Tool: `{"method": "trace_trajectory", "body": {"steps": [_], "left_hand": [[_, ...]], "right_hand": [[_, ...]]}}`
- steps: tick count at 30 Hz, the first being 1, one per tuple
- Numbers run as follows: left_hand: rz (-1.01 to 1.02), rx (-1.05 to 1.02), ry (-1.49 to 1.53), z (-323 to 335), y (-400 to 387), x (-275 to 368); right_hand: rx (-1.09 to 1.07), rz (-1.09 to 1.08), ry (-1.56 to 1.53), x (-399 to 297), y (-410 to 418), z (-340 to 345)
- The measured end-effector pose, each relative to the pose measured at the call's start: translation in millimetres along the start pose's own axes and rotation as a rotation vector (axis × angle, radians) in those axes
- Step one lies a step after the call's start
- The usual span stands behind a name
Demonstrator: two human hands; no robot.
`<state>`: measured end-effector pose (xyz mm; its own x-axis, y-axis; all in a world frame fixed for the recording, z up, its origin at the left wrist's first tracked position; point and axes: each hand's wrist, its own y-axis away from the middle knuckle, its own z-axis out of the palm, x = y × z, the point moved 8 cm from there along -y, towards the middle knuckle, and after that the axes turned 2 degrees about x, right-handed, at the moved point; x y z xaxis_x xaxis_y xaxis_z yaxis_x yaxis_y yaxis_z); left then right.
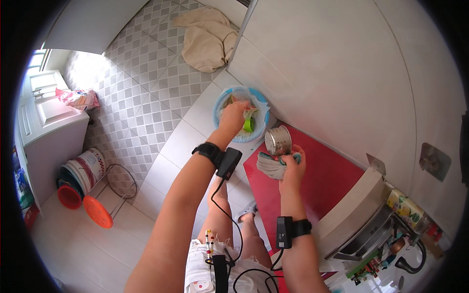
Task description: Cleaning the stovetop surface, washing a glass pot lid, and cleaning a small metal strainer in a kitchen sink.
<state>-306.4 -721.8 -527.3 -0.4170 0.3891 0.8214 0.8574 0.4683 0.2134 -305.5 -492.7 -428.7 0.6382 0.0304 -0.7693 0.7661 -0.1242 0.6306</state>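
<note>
My left hand (235,112) reaches into a blue bin (268,116) lined with a translucent plastic bag (262,126). Its fingertips are among food scraps (229,102), and the back of the hand hides whether they grip anything. A bright green strip (249,125) hangs just below the hand inside the bin. My right hand (295,164) is closed around a grey cloth (270,166) with teal edging. Against its fingers, a dented metal cup with small holes (277,140) is tipped on its side, close to the bin's rim. How it is supported cannot be made out.
A red mat or panel (322,175) lies right of the bin, along the white wall (329,73). A beige cloth (209,40) is heaped on the tiled floor. Buckets (88,164) and an orange-seated stool (98,211) stand left. A counter with a sink (366,234) is at lower right.
</note>
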Motion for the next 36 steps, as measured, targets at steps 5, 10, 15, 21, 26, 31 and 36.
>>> {"method": "trace_trajectory", "body": {"steps": [5, 10, 15, 21, 26, 31, 36], "left_hand": [[0.307, 0.069, -0.325, 2, -5, -15], [0.021, -0.181, -0.211, 5, 2, 28], [0.236, -0.120, 0.293, -17, 41, 83], [0.425, -0.086, 0.200, -26, 60, 94], [0.385, -0.071, 0.052, -19, 56, 87], [0.236, 0.055, -0.292, -25, 21, 24], [0.161, -0.048, -0.451, -9, 4, 14]], "right_hand": [[-0.062, 0.018, -0.160, 10, 4, 11], [0.010, 0.015, -0.032, 16, -8, -4], [0.019, -0.012, 0.032, 19, -10, 1], [0.012, -0.017, 0.017, 17, -5, 16], [0.025, -0.087, 0.131, 10, -2, 11], [-0.031, -0.030, -0.039, 8, 12, 17], [-0.083, -0.052, -0.173, 10, 9, 6]]}}
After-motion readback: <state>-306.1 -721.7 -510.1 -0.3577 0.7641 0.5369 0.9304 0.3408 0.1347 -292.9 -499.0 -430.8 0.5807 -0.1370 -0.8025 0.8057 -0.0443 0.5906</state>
